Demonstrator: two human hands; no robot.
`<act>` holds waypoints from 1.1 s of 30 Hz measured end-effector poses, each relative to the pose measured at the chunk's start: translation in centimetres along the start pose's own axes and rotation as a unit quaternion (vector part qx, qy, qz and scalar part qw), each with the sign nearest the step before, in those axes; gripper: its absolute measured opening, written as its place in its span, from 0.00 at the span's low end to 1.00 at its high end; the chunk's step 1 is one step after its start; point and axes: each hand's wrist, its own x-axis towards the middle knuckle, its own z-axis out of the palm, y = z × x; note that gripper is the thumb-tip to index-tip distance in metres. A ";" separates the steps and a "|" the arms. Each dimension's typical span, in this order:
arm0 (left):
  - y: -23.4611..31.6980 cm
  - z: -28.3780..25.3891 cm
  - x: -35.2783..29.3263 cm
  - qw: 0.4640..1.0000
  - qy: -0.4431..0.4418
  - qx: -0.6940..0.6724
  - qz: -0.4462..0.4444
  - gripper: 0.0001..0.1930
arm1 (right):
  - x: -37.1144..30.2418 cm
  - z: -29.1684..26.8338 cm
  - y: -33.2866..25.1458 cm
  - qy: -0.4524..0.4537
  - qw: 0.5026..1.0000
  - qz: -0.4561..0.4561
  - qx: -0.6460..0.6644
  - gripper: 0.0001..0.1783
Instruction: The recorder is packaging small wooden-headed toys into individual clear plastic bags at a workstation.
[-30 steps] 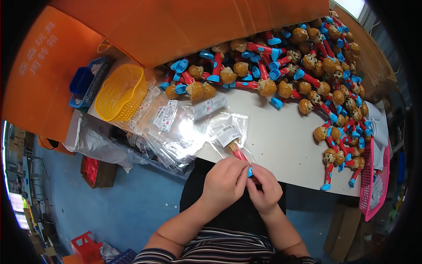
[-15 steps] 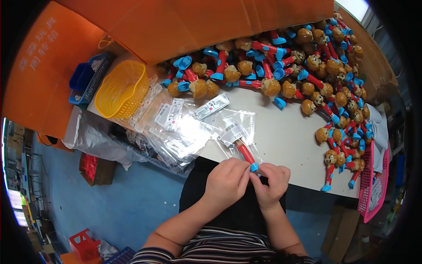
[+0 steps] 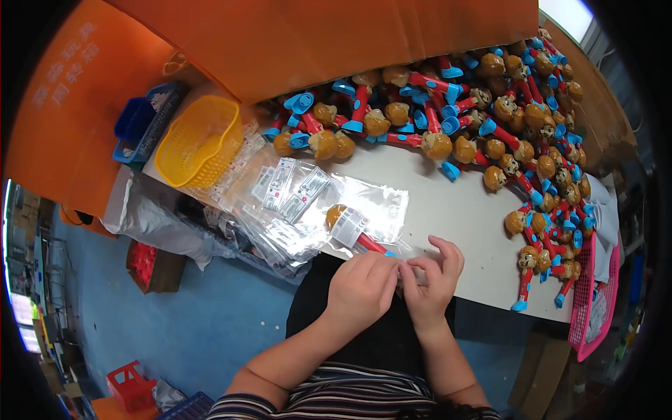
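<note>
Currently I am holding both hands together at the near edge of the white table [image 3: 448, 210], just over my lap, which is keeping the work close under the camera. The left hand [image 3: 362, 288] is curled nearly closed, its fingertips pinching the near end of a clear plastic bag [image 3: 371, 224]. The right hand [image 3: 432, 280] is meeting it from the other side, thumb and forefinger pinching the same end while the other fingers are fanning loosely upward. Inside that bag a red toy with a brown head [image 3: 348, 225] is lying, head pointing away from me, stem running toward my fingers, so the open end appears to be the part I am gripping; whether it is sealed I cannot tell.

To my left, a stack of empty clear bags [image 3: 280, 203] is resting flat within easy reach, and beyond it a yellow basket [image 3: 196, 140] and a blue tray [image 3: 143, 122] are sitting. A large heap of matching toys [image 3: 504, 119] is curving along the far and right sides of the table. A pink basket [image 3: 595, 301] is hanging at the right edge.
</note>
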 end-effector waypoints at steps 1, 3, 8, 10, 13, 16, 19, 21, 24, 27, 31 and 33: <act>-0.2 -0.2 0.1 1.000 0.010 0.001 -0.002 0.07 | -0.4 0.3 -0.1 -0.006 0.994 0.073 0.084 0.19; -0.3 -0.4 0.2 1.000 0.009 0.005 -0.008 0.07 | -0.4 0.4 -0.1 -0.014 0.975 0.145 0.168 0.23; -0.5 -0.4 0.3 1.000 0.007 0.018 0.016 0.08 | 1.4 0.6 0.3 -0.053 0.990 0.022 0.126 0.30; -0.4 -0.4 0.3 0.999 0.001 0.020 0.026 0.08 | 2.0 1.0 0.5 -0.063 0.988 0.027 0.136 0.30; -0.1 -0.4 0.4 0.999 -0.020 0.022 0.022 0.08 | 2.6 1.3 0.9 -0.083 0.982 0.046 0.164 0.31; 0.1 -0.6 0.3 1.000 -0.026 0.011 -0.003 0.09 | 2.9 1.3 0.7 -0.108 0.973 0.072 0.189 0.31; 0.1 -0.8 0.2 1.000 -0.018 0.010 0.002 0.09 | 2.8 1.5 0.5 -0.118 0.974 0.070 0.180 0.29; 0.0 -0.6 -0.1 1.000 -0.020 0.009 0.001 0.09 | 2.7 1.6 0.3 -0.112 0.978 0.056 0.167 0.28; -0.2 -0.6 -0.4 1.000 -0.025 0.007 -0.001 0.09 | 2.4 2.1 -0.3 -0.100 0.977 0.055 0.182 0.24; -0.3 -0.7 -0.4 1.000 -0.030 0.006 0.001 0.09 | 2.5 2.3 -0.5 -0.073 0.975 0.057 0.200 0.22; -0.5 -1.1 -0.5 1.000 -0.030 0.003 0.003 0.09 | 2.6 2.3 -0.8 -0.081 0.973 0.067 0.207 0.20; -0.7 -1.1 -0.5 0.999 -0.038 -0.003 -0.003 0.09 | 2.7 2.3 -0.8 -0.087 0.972 0.072 0.208 0.20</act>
